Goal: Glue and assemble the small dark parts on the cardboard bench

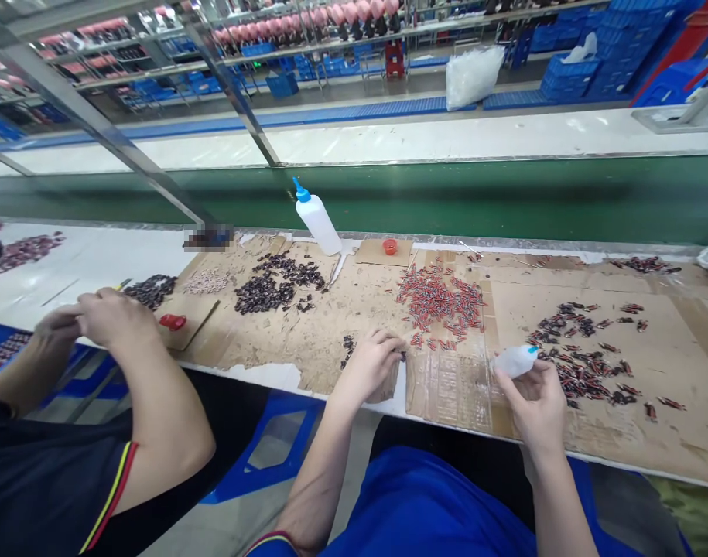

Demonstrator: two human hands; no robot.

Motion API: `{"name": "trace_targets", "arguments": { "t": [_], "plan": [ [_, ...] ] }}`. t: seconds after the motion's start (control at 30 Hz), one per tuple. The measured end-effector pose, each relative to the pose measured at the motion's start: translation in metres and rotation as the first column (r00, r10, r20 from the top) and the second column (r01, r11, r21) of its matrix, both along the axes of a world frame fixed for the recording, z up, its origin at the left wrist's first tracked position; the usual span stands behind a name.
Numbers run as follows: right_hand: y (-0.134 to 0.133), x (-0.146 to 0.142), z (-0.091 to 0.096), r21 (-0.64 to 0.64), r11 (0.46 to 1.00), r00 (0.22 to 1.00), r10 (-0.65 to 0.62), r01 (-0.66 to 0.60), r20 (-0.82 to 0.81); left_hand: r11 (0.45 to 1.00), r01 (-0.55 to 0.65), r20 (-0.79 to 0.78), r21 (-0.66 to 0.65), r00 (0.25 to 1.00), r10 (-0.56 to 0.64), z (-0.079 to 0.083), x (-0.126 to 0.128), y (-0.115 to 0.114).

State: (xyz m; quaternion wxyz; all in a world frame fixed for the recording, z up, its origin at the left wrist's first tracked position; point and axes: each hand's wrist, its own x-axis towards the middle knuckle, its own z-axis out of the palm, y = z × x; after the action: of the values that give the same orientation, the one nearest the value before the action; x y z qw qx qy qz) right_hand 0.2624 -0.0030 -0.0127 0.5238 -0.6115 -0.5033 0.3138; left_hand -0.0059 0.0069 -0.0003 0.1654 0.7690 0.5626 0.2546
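Can pass over bare cardboard [449, 393] between left hand [375, 357] and right hand [540, 406]; blocked farther off by red parts [440, 302], at far left by tall bottle [319, 224], right by dark-and-red parts [583, 377].

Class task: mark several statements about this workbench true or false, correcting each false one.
1. The right hand holds a small bottle with a blue tip. True.
2. The tall white bottle stands right of the bright red pile. False: it stands to its left.
3. A small red container sits on a cardboard piece. True.
4. The left hand grips the tall white bottle. False: it is beside small dark pieces, away from that bottle.
5. A co-worker's hands are at the left. True.
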Motion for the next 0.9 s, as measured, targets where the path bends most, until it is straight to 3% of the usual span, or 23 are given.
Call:
{"name": "trace_targets", "arguments": {
  "t": [0.13, 0.23, 0.37, 0.47, 0.57, 0.7, 0.8, 0.9],
  "plan": [
    [-0.003, 0.003, 0.007, 0.036, 0.997, 0.985, -0.065, 0.072, -0.159, 0.996, 0.034, -0.114, -0.082, 0.993, -0.043, 0.0, 0.004, 0.0],
    [-0.004, 0.006, 0.007, 0.027, 0.99, 0.961, -0.125, 0.136, -0.245, 0.997, 0.026, -0.119, -0.066, 0.992, -0.034, 0.002, 0.003, -0.003],
    [-0.002, 0.007, 0.004, 0.01, 0.979, 0.855, -0.172, 0.203, -0.488, 0.999, 0.039, -0.06, -0.005, 0.997, -0.04, 0.007, 0.005, -0.006],
    [-0.001, 0.005, 0.006, 0.011, 0.981, 0.786, -0.149, 0.194, -0.6, 0.999, 0.018, -0.032, 0.043, 0.999, -0.017, 0.005, 0.024, -0.009],
    [-0.002, 0.005, 0.007, 0.009, 0.984, 0.759, -0.13, 0.176, -0.639, 0.998, -0.013, 0.008, 0.06, 1.0, 0.012, -0.006, 0.055, -0.015],
    [-0.005, 0.007, 0.007, -0.006, 0.987, 0.767, -0.131, 0.163, -0.628, 0.999, -0.036, 0.178, 0.022, 0.983, 0.031, -0.022, 0.083, -0.025],
    [-0.005, 0.007, 0.007, -0.04, 0.984, 0.773, -0.16, 0.172, -0.614, 1.0, -0.014, 0.296, 0.002, 0.955, 0.013, -0.025, 0.08, -0.027],
    [-0.005, 0.002, 0.009, -0.082, 0.978, 0.748, -0.201, 0.193, -0.633, 0.999, 0.002, 0.285, 0.05, 0.958, -0.017, -0.023, 0.069, -0.023]
  ]
}}
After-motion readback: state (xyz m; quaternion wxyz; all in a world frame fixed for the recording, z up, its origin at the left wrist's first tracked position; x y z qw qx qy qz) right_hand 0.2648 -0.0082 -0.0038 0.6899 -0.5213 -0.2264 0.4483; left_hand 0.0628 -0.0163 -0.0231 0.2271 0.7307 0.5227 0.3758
